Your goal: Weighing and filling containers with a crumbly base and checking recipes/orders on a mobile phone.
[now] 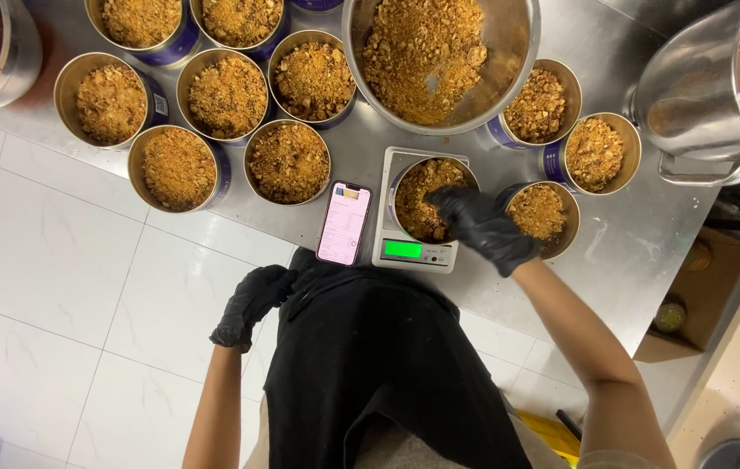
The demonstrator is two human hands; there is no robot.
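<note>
**Black gloves, crumb tins and the scale**

Black apron (378, 365) hangs nearest to me, and my left hand (252, 304), gloved, rests against its edge by my hip, fingers curled loosely with nothing in them. It is well apart from the scale (416, 247), below and to the left of it.

On the scale, at the steel table's (630, 252) near edge, stands a tin (426, 195) partly filled with brown crumb. The scale's display glows green on the side facing me. My right hand (481, 227), also gloved, hangs over the tin's right rim, fingers bunched together and pointing down at the crumb; whether they pinch any crumb I cannot tell.

Just left of the scale lies a phone (345, 223) with a pink screen. Just right of it, partly under my hand, sits another filled tin (542, 213), with two more (596, 152) beyond that.

Behind the scale stands a big steel bowl (439, 56) heaped with the same crumb. Left of the scale, farther back, a cluster of filled tins (231, 95) covers the table. Far right of it, a large steel jug (700, 95) stands at the table's end.
</note>
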